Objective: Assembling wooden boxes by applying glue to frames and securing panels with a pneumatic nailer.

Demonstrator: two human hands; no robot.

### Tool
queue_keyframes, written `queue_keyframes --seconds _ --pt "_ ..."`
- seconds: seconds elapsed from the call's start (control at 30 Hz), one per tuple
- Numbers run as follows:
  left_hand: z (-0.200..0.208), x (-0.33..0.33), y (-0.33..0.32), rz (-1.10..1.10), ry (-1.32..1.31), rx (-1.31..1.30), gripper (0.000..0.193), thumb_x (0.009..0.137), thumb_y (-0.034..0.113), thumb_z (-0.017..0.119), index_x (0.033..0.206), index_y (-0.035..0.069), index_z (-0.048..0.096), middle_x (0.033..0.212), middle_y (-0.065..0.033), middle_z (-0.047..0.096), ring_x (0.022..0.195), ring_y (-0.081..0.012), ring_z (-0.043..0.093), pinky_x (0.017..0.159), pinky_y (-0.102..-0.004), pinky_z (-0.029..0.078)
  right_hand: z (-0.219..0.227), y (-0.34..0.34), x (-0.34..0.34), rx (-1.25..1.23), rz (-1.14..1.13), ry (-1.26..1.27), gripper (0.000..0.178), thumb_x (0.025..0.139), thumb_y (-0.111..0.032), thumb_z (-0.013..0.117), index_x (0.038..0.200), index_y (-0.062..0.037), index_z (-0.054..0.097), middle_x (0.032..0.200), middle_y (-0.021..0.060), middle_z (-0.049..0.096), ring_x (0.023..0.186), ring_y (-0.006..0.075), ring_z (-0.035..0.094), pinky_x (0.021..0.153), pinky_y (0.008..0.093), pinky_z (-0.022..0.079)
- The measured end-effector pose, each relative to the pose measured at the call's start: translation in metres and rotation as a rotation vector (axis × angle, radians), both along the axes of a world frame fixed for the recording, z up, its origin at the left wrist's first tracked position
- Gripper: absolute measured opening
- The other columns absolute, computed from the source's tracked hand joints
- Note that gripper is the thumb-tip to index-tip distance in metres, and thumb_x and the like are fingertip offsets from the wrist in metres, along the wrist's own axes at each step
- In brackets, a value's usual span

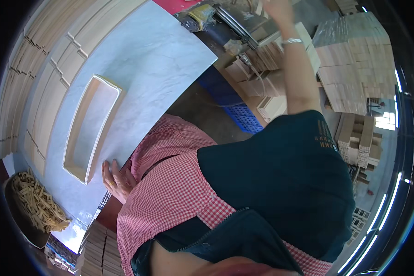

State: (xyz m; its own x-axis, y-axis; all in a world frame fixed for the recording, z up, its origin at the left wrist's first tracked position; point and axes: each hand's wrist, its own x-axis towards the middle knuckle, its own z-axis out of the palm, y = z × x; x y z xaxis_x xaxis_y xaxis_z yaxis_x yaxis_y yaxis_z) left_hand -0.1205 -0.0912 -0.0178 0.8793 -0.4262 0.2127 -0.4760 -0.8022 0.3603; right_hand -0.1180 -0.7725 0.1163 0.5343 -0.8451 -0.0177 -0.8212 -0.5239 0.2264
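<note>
A long, narrow rectangular frame of pale wood [72, 138] lies on the light grey tabletop [156, 50]. Just beside its near end, my left hand [117, 181] rests at the table's edge, with its fingers apart and nothing in them. My right arm stretches far out over the stacked wood on the right. Blurred and partly cut off by the top rim, my right hand [279, 11] is close to a thin pale wooden piece [259, 9]. Whether its fingers hold that piece cannot be made out.
Long stacked wooden strips [62, 69] line the table's far left side. A dark bowl [13, 209] holds a heap of tan bands [39, 202]. A blue plastic crate [241, 115] stands below the table's right edge. Wrapped board stacks [354, 60] rise at the right.
</note>
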Motion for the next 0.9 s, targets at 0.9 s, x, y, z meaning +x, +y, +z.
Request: queue_keyframes --seconds 0.9 --pt "0.085 0.1 -0.028 -0.068 -0.267 0.058 0.058 0.084 0.014 0.069 0.14 0.01 0.053 0.121 -0.0093 0.066 0.124 -0.0304 0.055 0.107 -0.046 0.036 0.057 -0.024 -0.141 0.351 -0.226 -0.713 0.069 0.09 -0.043 0.073 0.134 0.0075 0.058 0.112 0.0192 0.069 0.1 0.0283 0.066 0.085 0.0346 0.054"
